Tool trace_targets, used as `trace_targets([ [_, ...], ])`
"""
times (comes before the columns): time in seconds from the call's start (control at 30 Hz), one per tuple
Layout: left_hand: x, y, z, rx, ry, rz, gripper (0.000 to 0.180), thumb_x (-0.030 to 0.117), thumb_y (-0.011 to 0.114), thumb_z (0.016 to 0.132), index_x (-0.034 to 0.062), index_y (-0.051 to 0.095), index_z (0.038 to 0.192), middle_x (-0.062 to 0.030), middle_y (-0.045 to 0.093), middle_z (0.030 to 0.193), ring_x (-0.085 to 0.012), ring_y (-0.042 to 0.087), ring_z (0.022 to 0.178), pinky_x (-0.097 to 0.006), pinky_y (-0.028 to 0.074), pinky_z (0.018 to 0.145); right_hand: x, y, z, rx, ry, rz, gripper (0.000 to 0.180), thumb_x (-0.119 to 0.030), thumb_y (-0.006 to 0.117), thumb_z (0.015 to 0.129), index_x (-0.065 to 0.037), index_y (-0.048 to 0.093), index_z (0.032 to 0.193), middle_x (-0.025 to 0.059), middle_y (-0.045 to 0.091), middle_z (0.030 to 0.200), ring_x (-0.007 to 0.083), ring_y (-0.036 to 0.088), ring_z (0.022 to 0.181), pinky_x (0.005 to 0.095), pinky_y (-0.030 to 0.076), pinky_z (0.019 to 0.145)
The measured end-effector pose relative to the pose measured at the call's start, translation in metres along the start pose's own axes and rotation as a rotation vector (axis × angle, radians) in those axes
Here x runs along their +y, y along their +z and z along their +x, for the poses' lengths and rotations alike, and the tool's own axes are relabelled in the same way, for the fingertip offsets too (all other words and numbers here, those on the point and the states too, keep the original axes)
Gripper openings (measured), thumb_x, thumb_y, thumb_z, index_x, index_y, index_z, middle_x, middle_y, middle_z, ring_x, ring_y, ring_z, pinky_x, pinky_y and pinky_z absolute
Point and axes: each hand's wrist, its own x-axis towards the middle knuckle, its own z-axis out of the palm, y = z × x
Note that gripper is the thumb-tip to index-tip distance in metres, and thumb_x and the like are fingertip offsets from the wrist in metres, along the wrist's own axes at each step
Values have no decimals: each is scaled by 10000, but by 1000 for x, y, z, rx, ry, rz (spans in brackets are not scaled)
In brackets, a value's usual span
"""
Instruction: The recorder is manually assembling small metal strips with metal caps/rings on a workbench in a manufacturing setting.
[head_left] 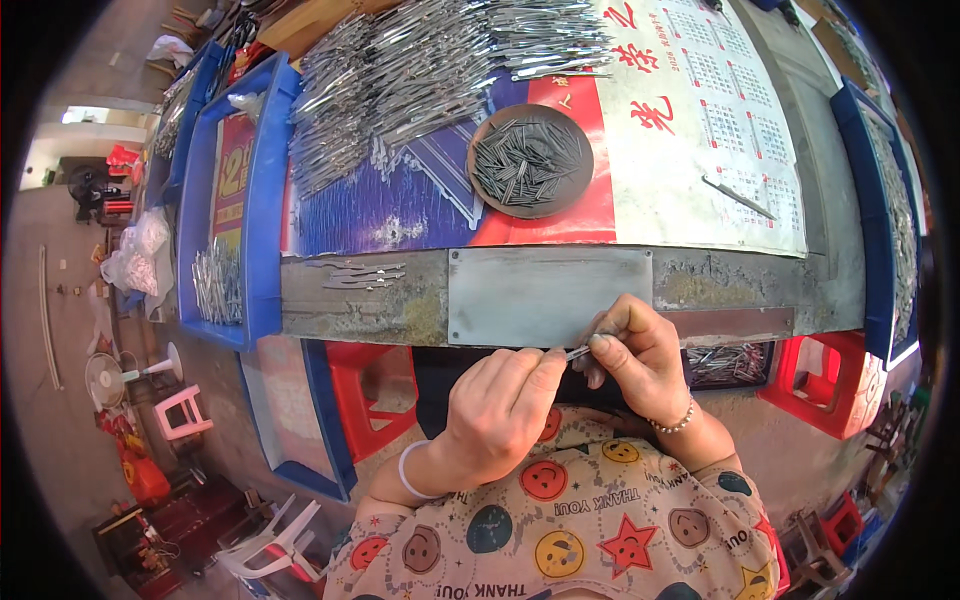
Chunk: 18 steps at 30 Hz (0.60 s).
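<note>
The big grey desk (400, 300) is old and worn. Under it, at its left end, stands a red plastic stool (365, 400), and another red stool (830, 385) sits under its right end. Far left of the desk the floor (60, 300) is plain grey concrete. A small white fan (105, 378) and a little pink stool (183, 412) stand there. Bright daylight falls near the top left.

We see our own two bare hands and forearms. Our left hand (500, 405) wears a plain white bangle at the wrist, while our right hand (640, 355) wears a bracelet of small pale beads. Our top is beige with short sleeves, printed all over with round smiley faces in orange, yellow, brown and dark teal, plus red stars and dark lettering.
</note>
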Motion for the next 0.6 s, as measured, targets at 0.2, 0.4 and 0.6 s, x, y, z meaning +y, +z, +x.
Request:
trace_targets([
  [0.2, 0, -1, 13, -14, -34, -74, 301, -57, 718, 688, -25, 600, 963, -102, 590, 775, -234, 592, 630, -312, 467, 516, -7, -6, 2, 9, -8, 13, 110, -80, 532, 939, -7, 478, 875, 59, 614, 773, 59, 550, 612, 191, 458, 552],
  [0.4, -20, -9, 47, -7, -33, -147, 249, -43, 709, 712, 3, 599, 930, -119, 605, 770, -265, 602, 638, -341, 472, 547, -18, -26, -5, 211, -201, -56, 204, -171, 566, 935, 18, 493, 959, 82, 609, 820, 80, 546, 625, 198, 462, 569],
  [0.6, -76, 0, 122, 117, 23, -130, 157, -2, 669, 769, 21, 568, 886, -128, 582, 796, -314, 580, 690, -388, 466, 602, 3, -45, -3, 373, -360, -298, 72, -50, 551, 896, 15, 521, 886, 89, 596, 747, 102, 522, 575, 225, 437, 528],
])
